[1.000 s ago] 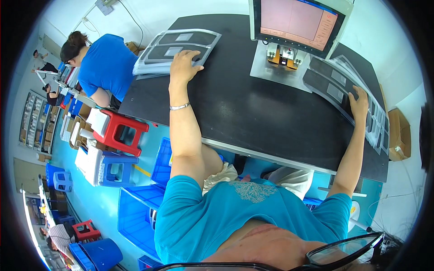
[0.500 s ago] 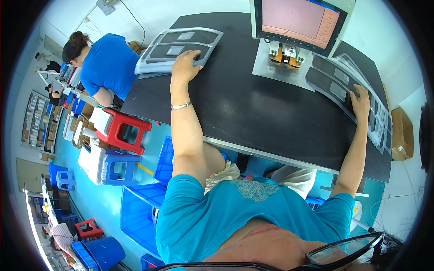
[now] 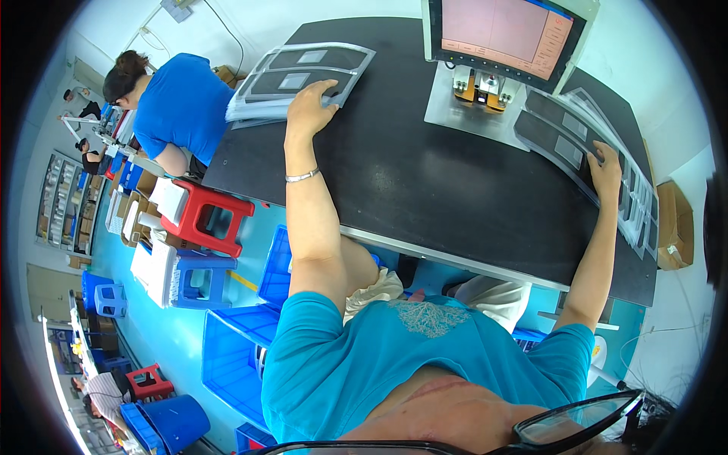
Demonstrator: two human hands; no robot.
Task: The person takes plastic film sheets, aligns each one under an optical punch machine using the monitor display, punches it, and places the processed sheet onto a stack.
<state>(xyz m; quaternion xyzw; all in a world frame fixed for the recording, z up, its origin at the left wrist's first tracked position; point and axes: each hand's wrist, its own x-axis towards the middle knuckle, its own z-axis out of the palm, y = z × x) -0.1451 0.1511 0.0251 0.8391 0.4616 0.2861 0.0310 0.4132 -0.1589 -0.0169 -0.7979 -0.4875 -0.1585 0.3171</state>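
Left stack [image 3: 294, 81] and right stack [image 3: 569, 150], both of thin flat sheets [image 3: 334, 58], lie at opposite ends of the table [image 3: 425, 186].

Change: almost none. Left hand [image 3: 309, 114] and right hand [image 3: 606, 173] stay where they were a second ago; a small drift of the whole scene looks like head movement. No sheet is seen to have left either stack, so the work reads as a pause, judged from these frames.

Hands: left lies palm down over the near right part of its stack, fingers slightly bent, thumb well apart, nothing pinched that I can see. Right is curled over the near part of its stack, thumb and forefinger parted a little; cannot tell whether it grips a sheet.

Materials: sheets smoky grey, smooth, with pale rectangular patches; rims whitish, seemingly translucent. Left stack uneven at its edges, layers stepped. Right stack spread like a fan, paler frames showing outside the grey ones. Table black, matte, faint sheen, scattered specks. Between the stacks, nearer the right, a bright metal plate [image 3: 446, 106] under a fixture [image 3: 479, 91] with orange-yellow parts; above it, a screen [image 3: 497, 30], pinkish. Past the table's right end, a brown cardboard box [image 3: 673, 227].
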